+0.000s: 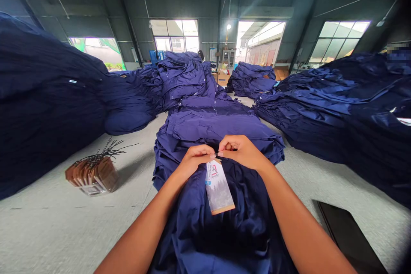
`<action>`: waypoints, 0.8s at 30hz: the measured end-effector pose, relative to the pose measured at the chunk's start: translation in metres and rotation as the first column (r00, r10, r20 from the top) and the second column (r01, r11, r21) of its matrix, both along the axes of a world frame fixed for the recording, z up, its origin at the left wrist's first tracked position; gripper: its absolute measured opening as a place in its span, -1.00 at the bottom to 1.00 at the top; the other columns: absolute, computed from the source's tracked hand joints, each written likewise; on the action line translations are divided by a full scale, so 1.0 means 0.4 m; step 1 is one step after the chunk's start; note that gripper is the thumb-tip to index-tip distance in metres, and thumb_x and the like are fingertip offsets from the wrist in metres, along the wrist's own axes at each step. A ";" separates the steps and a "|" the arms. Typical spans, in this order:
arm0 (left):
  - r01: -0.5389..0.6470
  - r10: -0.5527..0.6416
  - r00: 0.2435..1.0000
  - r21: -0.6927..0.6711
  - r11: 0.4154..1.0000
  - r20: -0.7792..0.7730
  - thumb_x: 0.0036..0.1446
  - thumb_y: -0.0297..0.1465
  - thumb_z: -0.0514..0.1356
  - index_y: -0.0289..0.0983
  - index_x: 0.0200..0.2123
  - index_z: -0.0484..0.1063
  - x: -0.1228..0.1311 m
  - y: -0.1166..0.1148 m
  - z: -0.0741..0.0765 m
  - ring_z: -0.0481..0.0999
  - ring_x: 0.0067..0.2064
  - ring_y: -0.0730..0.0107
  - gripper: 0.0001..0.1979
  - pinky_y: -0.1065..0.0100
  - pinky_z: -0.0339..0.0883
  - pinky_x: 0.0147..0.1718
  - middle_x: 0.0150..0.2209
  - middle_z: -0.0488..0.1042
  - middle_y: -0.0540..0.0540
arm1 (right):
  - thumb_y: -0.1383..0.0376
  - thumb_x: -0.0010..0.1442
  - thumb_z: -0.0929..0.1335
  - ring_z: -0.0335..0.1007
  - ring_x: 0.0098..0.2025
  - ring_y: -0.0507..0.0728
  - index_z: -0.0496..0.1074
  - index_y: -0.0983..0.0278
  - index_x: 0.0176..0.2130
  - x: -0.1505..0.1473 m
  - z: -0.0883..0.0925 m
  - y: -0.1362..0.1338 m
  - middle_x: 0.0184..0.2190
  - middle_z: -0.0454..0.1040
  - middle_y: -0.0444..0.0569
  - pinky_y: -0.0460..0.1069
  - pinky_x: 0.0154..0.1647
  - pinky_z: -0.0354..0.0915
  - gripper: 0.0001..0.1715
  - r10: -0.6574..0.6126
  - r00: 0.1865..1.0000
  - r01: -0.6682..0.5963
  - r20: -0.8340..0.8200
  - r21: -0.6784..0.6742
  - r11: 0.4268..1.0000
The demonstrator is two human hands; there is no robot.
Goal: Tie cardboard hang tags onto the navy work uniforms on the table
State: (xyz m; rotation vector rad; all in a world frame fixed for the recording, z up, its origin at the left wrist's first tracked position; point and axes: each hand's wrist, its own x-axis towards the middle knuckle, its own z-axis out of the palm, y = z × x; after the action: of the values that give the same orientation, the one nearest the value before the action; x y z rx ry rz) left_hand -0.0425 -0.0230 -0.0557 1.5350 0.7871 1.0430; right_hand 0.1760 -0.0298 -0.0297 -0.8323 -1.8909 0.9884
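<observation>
Tag [218, 188] lies flat on the navy garment [218, 235] at the near end of the long stack, its top just below our left grip [195, 160] and right grip [242, 152]. Both grips are closed, their fingertips [212, 153] meeting at the tag's upper end; any cord or loop they pinch is hidden. The card looks light and fairly stiff, and its thin fastening calls for a fine pinch right at the top, while the cloth beneath seems soft, slippery and easy to shift. Its face shows a red logo, a word like "alanche" and misty trees; the small print is too blurred for us to read. To our left, a clear box [93, 188] of brown tags with black strings stands on the grey floor [64, 231]. A dark slab [346, 235] lies near right, and a navy left pile [48, 107] and right pile [340, 107] rise beside us.
</observation>
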 end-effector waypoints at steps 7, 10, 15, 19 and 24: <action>0.018 -0.019 1.000 0.009 1.000 0.024 -0.07 -0.24 0.46 -0.32 -0.44 0.58 0.002 0.001 -0.005 0.43 -0.44 0.43 -0.74 0.41 0.23 -0.37 -0.48 0.53 -0.02 | 0.26 0.15 0.47 0.22 -0.41 0.01 0.53 0.28 -0.34 0.004 0.013 -0.010 -0.47 0.39 -0.16 -0.05 -0.36 0.14 -0.88 0.027 1.000 -0.027 0.006 -0.005 1.000; 0.013 -0.013 1.000 0.003 1.000 0.010 -0.06 -0.24 0.46 -0.32 -0.44 0.60 0.004 -0.001 -0.006 0.44 -0.44 0.42 -0.74 0.40 0.24 -0.37 -0.48 0.55 -0.04 | 0.28 0.14 0.47 0.24 -0.41 0.02 0.52 0.28 -0.35 0.007 0.020 -0.016 -0.46 0.41 -0.15 -0.06 -0.36 0.17 -0.89 0.045 0.999 -0.045 0.024 -0.014 0.999; -0.026 0.026 0.999 0.002 1.000 -0.029 -0.08 -0.24 0.46 -0.31 -0.45 0.63 0.006 -0.002 -0.004 0.43 -0.43 0.41 -0.76 0.39 0.23 -0.36 -0.48 0.56 -0.04 | 0.34 0.09 0.46 0.26 -0.39 0.02 0.53 0.27 -0.28 0.004 0.027 -0.023 -0.44 0.43 -0.15 -0.07 -0.36 0.21 -0.89 0.055 0.995 -0.056 0.080 0.007 0.998; -0.040 0.039 0.998 -0.019 0.999 -0.051 -0.11 -0.23 0.47 -0.31 -0.46 0.65 0.006 -0.002 0.001 0.43 -0.42 0.40 -0.75 0.38 0.22 -0.34 -0.49 0.56 -0.04 | 0.37 0.11 0.45 0.30 -0.39 0.02 0.59 0.25 -0.24 -0.011 0.031 -0.033 -0.41 0.48 -0.13 -0.08 -0.35 0.25 -0.85 0.007 0.990 -0.020 0.138 0.097 0.995; -0.024 0.022 0.999 -0.056 0.998 -0.038 -0.07 -0.20 0.47 -0.31 -0.45 0.66 0.005 -0.001 -0.004 0.43 -0.41 0.41 -0.73 0.39 0.22 -0.32 -0.47 0.57 -0.05 | 0.35 0.19 0.41 0.38 -0.37 0.04 0.62 0.26 -0.28 -0.019 0.030 -0.039 -0.39 0.56 -0.08 -0.08 -0.34 0.27 -0.87 -0.067 0.982 0.031 0.177 0.199 0.979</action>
State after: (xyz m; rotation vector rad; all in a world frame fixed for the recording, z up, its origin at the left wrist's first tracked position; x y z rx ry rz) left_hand -0.0406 -0.0235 -0.0574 1.5045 0.8553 1.0037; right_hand 0.1686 -0.0454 -0.0175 -0.8722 -2.0747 0.7010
